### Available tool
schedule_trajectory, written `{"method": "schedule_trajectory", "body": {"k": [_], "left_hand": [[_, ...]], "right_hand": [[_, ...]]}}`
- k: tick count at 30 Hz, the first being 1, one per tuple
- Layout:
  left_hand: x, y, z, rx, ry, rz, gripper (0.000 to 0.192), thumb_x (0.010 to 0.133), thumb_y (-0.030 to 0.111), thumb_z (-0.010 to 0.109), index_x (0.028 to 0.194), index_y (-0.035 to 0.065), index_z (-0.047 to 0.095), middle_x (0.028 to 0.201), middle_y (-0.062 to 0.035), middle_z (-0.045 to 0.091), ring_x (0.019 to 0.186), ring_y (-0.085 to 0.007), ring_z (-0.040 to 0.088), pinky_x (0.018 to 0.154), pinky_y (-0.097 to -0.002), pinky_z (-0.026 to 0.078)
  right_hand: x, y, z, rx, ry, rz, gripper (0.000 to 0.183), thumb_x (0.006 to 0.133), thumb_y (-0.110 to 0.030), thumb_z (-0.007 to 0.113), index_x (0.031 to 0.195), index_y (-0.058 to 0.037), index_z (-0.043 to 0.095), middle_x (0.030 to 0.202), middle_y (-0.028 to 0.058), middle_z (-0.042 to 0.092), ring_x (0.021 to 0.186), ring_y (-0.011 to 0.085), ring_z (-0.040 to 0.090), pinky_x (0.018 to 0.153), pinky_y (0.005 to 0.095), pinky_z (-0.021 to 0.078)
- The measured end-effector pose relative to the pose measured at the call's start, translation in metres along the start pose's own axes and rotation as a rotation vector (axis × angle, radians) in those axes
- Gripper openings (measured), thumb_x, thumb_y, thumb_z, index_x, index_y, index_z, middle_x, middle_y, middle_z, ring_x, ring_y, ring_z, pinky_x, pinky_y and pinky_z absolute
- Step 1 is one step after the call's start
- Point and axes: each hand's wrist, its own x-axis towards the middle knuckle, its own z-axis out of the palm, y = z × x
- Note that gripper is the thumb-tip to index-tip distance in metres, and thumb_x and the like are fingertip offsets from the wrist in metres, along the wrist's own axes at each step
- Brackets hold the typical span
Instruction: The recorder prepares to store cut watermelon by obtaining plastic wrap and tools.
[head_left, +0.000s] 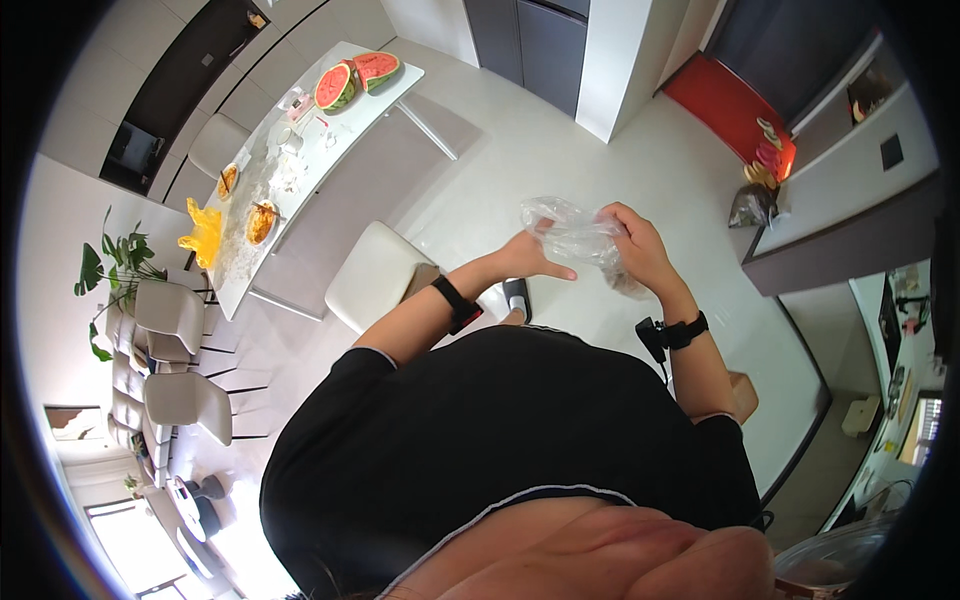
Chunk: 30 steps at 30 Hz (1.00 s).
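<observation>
A clear plastic bag (574, 234), crumpled and thin, hangs in front of me between my hands. My right hand (646, 251) grips its right side, fingers curled into the plastic. At the bag's left side is my left hand (521, 256), its thumb stretched out below the bag and away from the fingers. Plastic covers those fingertips in part, so their hold on it is unclear. Something brownish shows at the bag's lower end, below my right hand; whether it is inside the bag I cannot tell.
A white chair (379, 274) stands close on my left. Beyond it, a long table (341, 150) bears cut watermelon (335, 88), a noodle-like dish (261, 223) and a yellow plastic bag (201, 232). A dark filled bag (752, 205) sits by shoes near a red doorway mat (724, 94).
</observation>
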Motion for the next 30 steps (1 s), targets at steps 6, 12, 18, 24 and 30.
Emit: {"method": "schedule_trajectory", "body": {"k": [6,12,18,24,30], "left_hand": [[0.093,0.028,-0.071,-0.429,-0.114,0.053,0.044,0.102,0.021,0.061,0.143,0.0054,0.054,0.143,-0.0083,0.056,0.126,-0.0196,0.056,0.108,-0.0340,0.045],[0.190,-0.001,-0.163,-0.791,-0.069,-0.045,0.038,0.109,0.029,0.044,0.138,0.0092,0.057,0.121,-0.0019,0.064,0.104,-0.0135,0.062,0.090,-0.0308,0.050],[0.262,-0.029,-0.234,-1.116,0.168,-0.066,0.023,0.107,0.023,0.047,0.122,0.0121,0.060,0.111,0.0008,0.061,0.097,-0.0126,0.059,0.081,-0.0310,0.049],[0.335,-0.007,-0.287,-1.002,0.345,0.057,0.019,0.106,0.019,0.047,0.118,0.0097,0.059,0.111,-0.0021,0.062,0.097,-0.0156,0.061,0.076,-0.0337,0.052],[0.387,-0.028,-0.358,-0.830,0.656,0.050,0.029,0.104,0.016,0.051,0.129,0.0027,0.057,0.121,-0.0090,0.061,0.117,-0.0191,0.058,0.106,-0.0370,0.044]], "right_hand": [[0.104,0.005,-0.012,-0.063,-0.012,-0.055,0.022,0.095,-0.008,0.059,0.116,0.0016,0.060,0.125,0.0151,0.068,0.096,0.0218,0.065,0.088,0.0336,0.0503],[0.202,-0.007,-0.041,-0.236,0.010,0.072,0.031,0.099,-0.022,0.066,0.117,0.0020,0.061,0.105,0.0156,0.069,0.091,0.0219,0.065,0.084,0.0337,0.0512],[0.316,0.027,-0.075,-0.259,-0.136,0.167,0.036,0.090,-0.025,0.076,0.114,0.0004,0.065,0.101,0.0135,0.068,0.089,0.0231,0.063,0.084,0.0352,0.0509],[0.463,0.059,-0.069,-0.071,-0.276,-0.226,0.053,0.078,-0.026,0.086,0.121,-0.0033,0.065,0.117,0.0145,0.067,0.106,0.0271,0.064,0.093,0.0393,0.0499],[0.614,0.100,-0.089,-0.048,-0.543,-0.132,0.028,0.089,-0.015,0.069,0.113,-0.0005,0.069,0.101,0.0176,0.075,0.097,0.0296,0.071,0.088,0.0382,0.0534]]}}
